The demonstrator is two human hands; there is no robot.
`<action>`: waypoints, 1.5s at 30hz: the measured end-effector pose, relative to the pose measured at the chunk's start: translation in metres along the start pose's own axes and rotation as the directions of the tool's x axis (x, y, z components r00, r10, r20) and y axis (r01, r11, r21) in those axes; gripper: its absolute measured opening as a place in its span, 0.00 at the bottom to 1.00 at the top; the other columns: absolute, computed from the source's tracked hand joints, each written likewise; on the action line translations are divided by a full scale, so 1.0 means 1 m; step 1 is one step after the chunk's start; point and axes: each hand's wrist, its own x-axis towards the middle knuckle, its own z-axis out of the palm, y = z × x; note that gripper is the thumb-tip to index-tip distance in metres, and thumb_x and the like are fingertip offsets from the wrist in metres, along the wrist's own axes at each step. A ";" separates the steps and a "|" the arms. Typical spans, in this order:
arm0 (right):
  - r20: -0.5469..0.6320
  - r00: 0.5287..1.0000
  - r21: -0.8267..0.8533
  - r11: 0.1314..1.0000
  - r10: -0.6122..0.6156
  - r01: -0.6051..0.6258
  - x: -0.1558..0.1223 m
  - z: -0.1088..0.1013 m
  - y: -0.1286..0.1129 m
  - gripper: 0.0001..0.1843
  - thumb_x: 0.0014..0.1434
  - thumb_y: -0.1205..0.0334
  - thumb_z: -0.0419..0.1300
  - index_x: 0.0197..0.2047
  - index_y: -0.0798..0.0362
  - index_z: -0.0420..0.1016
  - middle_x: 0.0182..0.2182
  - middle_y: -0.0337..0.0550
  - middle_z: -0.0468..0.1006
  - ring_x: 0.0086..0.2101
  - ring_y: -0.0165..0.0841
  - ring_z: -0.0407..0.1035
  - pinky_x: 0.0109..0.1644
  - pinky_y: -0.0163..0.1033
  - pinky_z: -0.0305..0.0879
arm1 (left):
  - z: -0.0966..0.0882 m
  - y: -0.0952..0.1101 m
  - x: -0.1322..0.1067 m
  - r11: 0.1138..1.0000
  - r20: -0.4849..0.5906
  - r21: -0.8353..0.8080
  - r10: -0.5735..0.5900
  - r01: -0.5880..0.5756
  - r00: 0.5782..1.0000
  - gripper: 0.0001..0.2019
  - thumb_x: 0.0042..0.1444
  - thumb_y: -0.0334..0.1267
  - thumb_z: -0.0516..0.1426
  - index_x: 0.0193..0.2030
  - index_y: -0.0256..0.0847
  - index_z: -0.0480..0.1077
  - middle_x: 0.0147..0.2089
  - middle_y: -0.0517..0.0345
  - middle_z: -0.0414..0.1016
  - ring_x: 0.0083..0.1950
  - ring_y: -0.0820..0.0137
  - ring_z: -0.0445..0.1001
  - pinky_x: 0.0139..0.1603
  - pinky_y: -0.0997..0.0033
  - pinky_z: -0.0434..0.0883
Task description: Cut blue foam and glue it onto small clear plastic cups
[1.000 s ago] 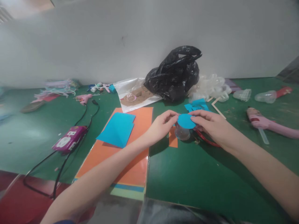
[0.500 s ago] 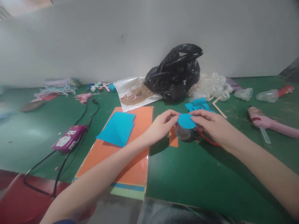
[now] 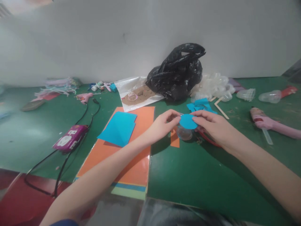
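A blue paper disc (image 3: 188, 121) is pinched at its left edge by my left hand (image 3: 170, 121) and at its right edge by my right hand (image 3: 208, 121). Just beneath it stands a small clear plastic cup (image 3: 184, 134), upright on the table; whether disc and rim touch I cannot tell. Something with a red loop (image 3: 211, 141), perhaps a scissors handle, shows under my right hand, mostly hidden. Left of the cup lies an orange paper strip (image 3: 174, 139). Blue paper scraps (image 3: 202, 105) lie behind my hands.
Orange sheets (image 3: 138, 160) with a cut blue sheet (image 3: 119, 128) lie to the left. Farther left is a purple power strip (image 3: 70, 138) with black cords. A black plastic bag (image 3: 176, 75) and clear cups (image 3: 213, 84) stand by the wall. A pink glue gun (image 3: 265, 121) lies right.
Both hands keep their pinch on the blue paper disc above the cup. Only a very slight shift of the whole view shows.
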 end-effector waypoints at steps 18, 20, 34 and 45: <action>0.035 0.999 0.025 1.000 -0.017 0.016 0.000 -0.002 0.007 0.22 0.54 0.43 0.67 0.45 0.48 0.78 0.28 0.37 0.77 0.26 0.31 0.68 0.34 0.40 0.64 | -0.001 0.003 -0.003 0.998 0.036 0.055 -0.007 0.005 0.999 0.13 0.67 0.49 0.53 0.46 0.43 0.72 0.48 0.56 0.78 0.48 0.69 0.75 0.51 0.68 0.71; 0.035 0.999 0.042 0.999 -0.003 0.002 0.000 -0.001 0.006 0.23 0.52 0.42 0.68 0.45 0.48 0.77 0.26 0.36 0.76 0.26 0.31 0.67 0.33 0.39 0.64 | -0.001 0.005 -0.004 0.997 0.035 0.072 -0.001 -0.001 0.999 0.13 0.68 0.48 0.53 0.46 0.43 0.72 0.49 0.56 0.78 0.49 0.69 0.75 0.52 0.68 0.70; 0.059 0.998 0.075 0.997 0.006 -0.010 -0.006 0.001 0.007 0.25 0.53 0.40 0.67 0.46 0.49 0.73 0.21 0.32 0.70 0.23 0.30 0.64 0.27 0.37 0.58 | -0.002 0.002 -0.002 0.997 0.056 0.075 0.026 -0.030 0.998 0.13 0.68 0.48 0.52 0.45 0.42 0.72 0.50 0.55 0.77 0.50 0.67 0.73 0.55 0.66 0.68; 0.078 0.996 0.055 0.998 -0.044 0.040 -0.005 0.000 0.012 0.21 0.58 0.42 0.65 0.47 0.48 0.73 0.21 0.32 0.72 0.24 0.30 0.65 0.28 0.37 0.58 | -0.003 0.002 -0.002 0.997 0.062 0.076 0.020 -0.025 0.998 0.14 0.68 0.49 0.52 0.45 0.41 0.72 0.48 0.55 0.77 0.50 0.67 0.73 0.55 0.65 0.68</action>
